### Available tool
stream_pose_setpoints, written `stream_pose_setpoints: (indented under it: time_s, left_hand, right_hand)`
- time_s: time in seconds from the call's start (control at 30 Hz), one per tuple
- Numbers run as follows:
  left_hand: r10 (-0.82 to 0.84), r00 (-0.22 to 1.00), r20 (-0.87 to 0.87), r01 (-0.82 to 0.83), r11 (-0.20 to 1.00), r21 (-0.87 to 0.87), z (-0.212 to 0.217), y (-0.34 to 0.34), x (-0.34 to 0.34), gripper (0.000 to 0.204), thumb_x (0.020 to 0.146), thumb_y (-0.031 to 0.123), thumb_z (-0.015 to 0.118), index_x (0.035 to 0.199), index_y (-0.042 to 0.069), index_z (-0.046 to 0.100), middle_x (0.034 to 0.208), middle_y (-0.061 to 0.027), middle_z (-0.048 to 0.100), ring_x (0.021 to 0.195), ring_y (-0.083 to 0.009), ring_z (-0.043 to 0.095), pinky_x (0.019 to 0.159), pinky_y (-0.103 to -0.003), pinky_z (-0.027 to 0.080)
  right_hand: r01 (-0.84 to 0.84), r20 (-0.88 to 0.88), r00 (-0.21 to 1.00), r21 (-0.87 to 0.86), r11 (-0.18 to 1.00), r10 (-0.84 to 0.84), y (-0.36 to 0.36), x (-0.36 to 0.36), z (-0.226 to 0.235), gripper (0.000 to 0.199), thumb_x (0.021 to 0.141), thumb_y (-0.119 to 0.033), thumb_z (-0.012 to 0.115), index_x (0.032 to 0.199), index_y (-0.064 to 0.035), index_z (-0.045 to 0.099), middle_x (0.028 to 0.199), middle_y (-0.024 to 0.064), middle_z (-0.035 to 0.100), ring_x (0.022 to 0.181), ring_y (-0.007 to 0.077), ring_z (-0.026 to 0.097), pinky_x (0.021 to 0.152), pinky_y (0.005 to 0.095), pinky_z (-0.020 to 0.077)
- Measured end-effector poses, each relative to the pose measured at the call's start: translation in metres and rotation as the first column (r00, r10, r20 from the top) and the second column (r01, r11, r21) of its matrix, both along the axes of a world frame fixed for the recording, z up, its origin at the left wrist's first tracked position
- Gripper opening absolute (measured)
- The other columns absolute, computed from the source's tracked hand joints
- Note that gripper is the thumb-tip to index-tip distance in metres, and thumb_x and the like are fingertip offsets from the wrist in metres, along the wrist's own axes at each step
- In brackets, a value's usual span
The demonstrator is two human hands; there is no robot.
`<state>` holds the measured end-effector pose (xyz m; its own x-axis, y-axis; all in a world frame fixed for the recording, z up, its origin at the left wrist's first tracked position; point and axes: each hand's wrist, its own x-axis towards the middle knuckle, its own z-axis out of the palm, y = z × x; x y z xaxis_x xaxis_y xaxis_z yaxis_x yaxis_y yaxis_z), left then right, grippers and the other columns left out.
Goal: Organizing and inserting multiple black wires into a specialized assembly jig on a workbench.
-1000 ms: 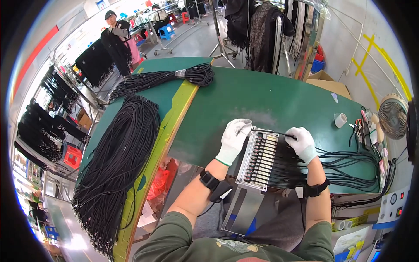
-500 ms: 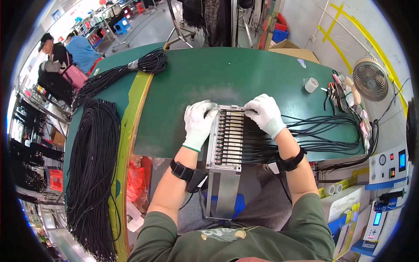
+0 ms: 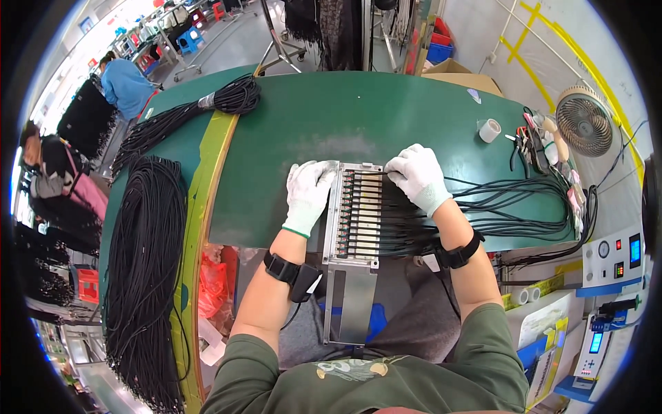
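Observation:
A metal fixture juts over the near edge of the green table, with several black cables laid side by side in its slots. Small connector ends line up along the slots' left side. My left hand, in a white glove, is closed at the fixture's upper left edge; its fingertips are partly hidden. My right hand, also gloved, has thumb and fingers pinched on a black cable at the uppermost slot. The cables run right beneath and beside this hand. A flat metal plate extends from the fixture toward my lap.
Large black cable bundles lie on the left, beyond a yellow-green strip. At the right are a white tape roll, hand tools, a fan and a control box. Two people are at the far left.
My left hand has shifted slightly left and its fingers have drawn together beside the fixture's edge. My right hand stays at the top slot. A person at far left has moved nearer.

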<state>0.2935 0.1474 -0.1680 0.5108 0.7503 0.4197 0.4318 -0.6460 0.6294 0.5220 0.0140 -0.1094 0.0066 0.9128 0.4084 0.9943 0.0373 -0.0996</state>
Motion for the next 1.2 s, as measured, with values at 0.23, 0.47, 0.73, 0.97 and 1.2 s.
stream_pose_setpoints:
  time_s: [0.23,0.47,0.73,0.97,1.2]
  left_hand:
    - [-0.015,1.000,-0.021,0.013,0.998,-0.069,0.006,-0.001,0.000,0.025,0.092,0.032,0.064,0.108,0.017,0.075,0.107,-0.0035,0.073,0.114,-0.0249,0.061,0.113,-0.048,0.032]
    - [-0.024,0.999,-0.031,0.024,1.000,-0.001,0.010,-0.004,0.000,0.026,0.094,0.027,0.061,0.111,0.011,0.073,0.109,-0.0093,0.072,0.111,-0.0272,0.063,0.110,-0.050,0.034]
    - [-0.020,0.999,-0.038,0.020,1.000,-0.001,0.011,-0.006,0.002,0.028,0.095,0.030,0.059,0.113,0.012,0.073,0.110,-0.0082,0.072,0.115,-0.0265,0.061,0.113,-0.052,0.030]
    - [-0.094,0.994,-0.063,0.092,0.995,-0.036,0.005,-0.001,-0.009,0.031,0.097,0.030,0.057,0.118,0.011,0.070,0.117,-0.0078,0.070,0.119,-0.0251,0.060,0.116,-0.052,0.026]
    - [-0.298,0.954,0.040,0.301,0.935,-0.187,0.024,-0.019,-0.049,0.031,0.098,0.026,0.056,0.119,0.008,0.070,0.117,-0.0088,0.071,0.115,-0.0222,0.063,0.120,-0.049,0.020]
  right_hand:
    - [-0.022,0.002,1.000,0.021,1.000,0.022,-0.001,-0.002,0.007,0.005,0.080,-0.022,0.071,0.082,-0.0180,0.072,0.081,-0.0003,0.065,0.092,0.0224,0.059,0.081,0.0372,0.0446]
    - [-0.046,0.000,0.999,0.015,0.999,0.046,0.004,-0.012,0.000,0.011,0.081,-0.019,0.068,0.089,-0.0190,0.074,0.084,0.0001,0.063,0.093,0.0228,0.059,0.081,0.0365,0.0450]
    - [0.044,0.163,0.986,-0.055,0.998,-0.034,-0.002,-0.033,-0.003,0.023,0.085,-0.015,0.058,0.098,-0.0220,0.076,0.105,0.0061,0.064,0.105,0.0276,0.057,0.090,0.0408,0.0452]
    - [-0.106,0.069,0.993,0.152,0.983,0.096,-0.032,-0.045,0.015,0.036,0.074,-0.004,0.062,0.107,-0.0160,0.072,0.122,0.0145,0.061,0.120,0.0362,0.053,0.102,0.0456,0.0434]
    - [-0.466,-0.020,0.885,-0.051,0.883,0.465,-0.144,-0.147,-0.005,0.056,0.068,-0.010,0.066,0.124,-0.0185,0.063,0.134,0.0186,0.052,0.123,0.0395,0.051,0.100,0.0575,0.0423]
